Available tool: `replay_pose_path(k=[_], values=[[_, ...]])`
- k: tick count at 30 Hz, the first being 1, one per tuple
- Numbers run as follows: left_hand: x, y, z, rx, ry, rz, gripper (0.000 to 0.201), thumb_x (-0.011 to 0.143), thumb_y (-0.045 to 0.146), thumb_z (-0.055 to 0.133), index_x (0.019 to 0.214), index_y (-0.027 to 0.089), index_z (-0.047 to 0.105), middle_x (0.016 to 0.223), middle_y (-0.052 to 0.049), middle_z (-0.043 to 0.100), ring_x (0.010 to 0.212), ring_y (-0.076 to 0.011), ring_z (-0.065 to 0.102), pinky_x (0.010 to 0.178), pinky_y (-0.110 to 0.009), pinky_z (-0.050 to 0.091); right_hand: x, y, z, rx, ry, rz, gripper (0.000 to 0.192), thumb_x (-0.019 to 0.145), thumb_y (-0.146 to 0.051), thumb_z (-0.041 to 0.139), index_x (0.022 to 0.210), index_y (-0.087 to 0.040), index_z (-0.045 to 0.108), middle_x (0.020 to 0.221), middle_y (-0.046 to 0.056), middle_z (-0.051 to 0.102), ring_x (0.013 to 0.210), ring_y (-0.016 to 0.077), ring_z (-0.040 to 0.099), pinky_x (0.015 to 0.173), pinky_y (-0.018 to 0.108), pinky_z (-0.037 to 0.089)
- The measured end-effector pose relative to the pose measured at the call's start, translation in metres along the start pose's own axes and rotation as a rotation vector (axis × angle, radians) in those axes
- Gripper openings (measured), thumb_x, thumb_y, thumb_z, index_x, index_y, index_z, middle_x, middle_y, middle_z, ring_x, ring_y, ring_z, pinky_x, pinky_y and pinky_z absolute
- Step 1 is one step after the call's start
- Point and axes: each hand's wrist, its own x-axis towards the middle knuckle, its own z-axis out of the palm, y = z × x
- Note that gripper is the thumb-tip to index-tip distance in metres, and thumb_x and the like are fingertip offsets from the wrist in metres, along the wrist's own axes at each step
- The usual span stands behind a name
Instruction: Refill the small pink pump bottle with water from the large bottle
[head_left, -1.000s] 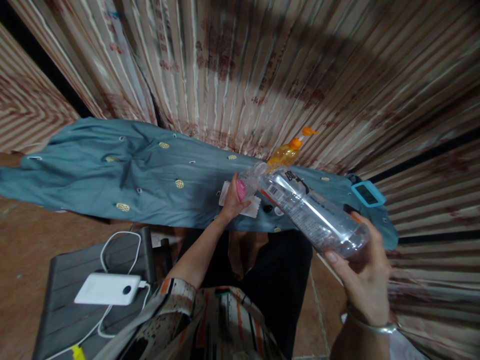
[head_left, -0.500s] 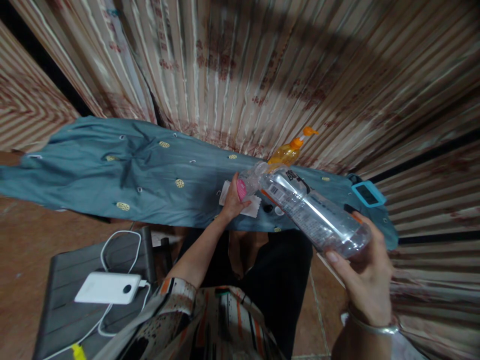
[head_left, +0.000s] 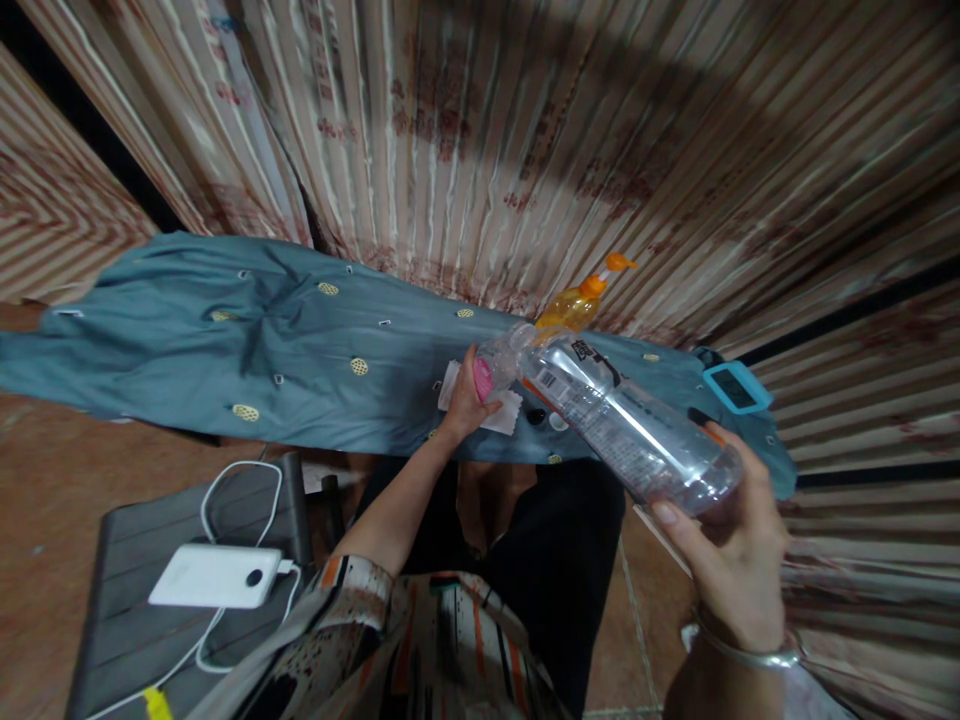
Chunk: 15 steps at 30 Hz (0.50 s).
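At 3 o'clock of centre, your right hand (head_left: 731, 565) wraps its fingers around the base of the big clear bottle (head_left: 626, 425), tilted with its neck toward 10 o'clock. Your left hand (head_left: 466, 400) curls around the small pink-based bottle (head_left: 496, 365), mouths meeting above the blue cloth (head_left: 225, 350). Orange pump bottle (head_left: 577, 300) just behind.

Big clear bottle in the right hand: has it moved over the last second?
No. The big clear bottle stays tilted, its mouth just below the orange pump bottle, the right hand gripping its base.
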Motion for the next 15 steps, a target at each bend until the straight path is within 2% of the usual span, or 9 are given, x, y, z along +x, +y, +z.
replay_pose_path(k=[4,11,15], values=[[-0.0005,0.0012,-0.0007,-0.008,-0.010,-0.001,0.131,0.059,0.025,0.096,0.163,0.026,0.017,0.172,-0.018,0.032,0.161,-0.0369,0.034,0.137,-0.058,0.020,0.0003,0.0005,-0.0004,-0.014,0.001,-0.009,0.088,0.075,-0.050,0.089,0.151,-0.019,0.056,0.135,0.014,0.064,0.111,0.0308,0.066,0.091,0.042,0.057],[-0.0005,0.0040,-0.0003,-0.019,-0.006,-0.025,0.132,0.057,0.026,0.097,0.163,0.026,0.018,0.172,-0.019,0.032,0.162,-0.0377,0.033,0.137,-0.058,0.019,0.0005,-0.0020,-0.0006,-0.048,0.005,-0.010,0.089,0.075,-0.051,0.087,0.152,-0.020,0.054,0.138,0.014,0.062,0.119,0.0328,0.064,0.095,0.044,0.058],[0.0000,0.0044,-0.0001,-0.017,-0.012,-0.017,0.131,0.056,0.022,0.095,0.163,0.024,0.018,0.172,-0.020,0.031,0.162,-0.0376,0.032,0.137,-0.058,0.018,0.0006,-0.0023,0.0007,-0.037,0.012,-0.005,0.094,0.074,-0.051,0.088,0.154,-0.020,0.050,0.140,0.015,0.060,0.116,0.0311,0.065,0.091,0.043,0.059]])
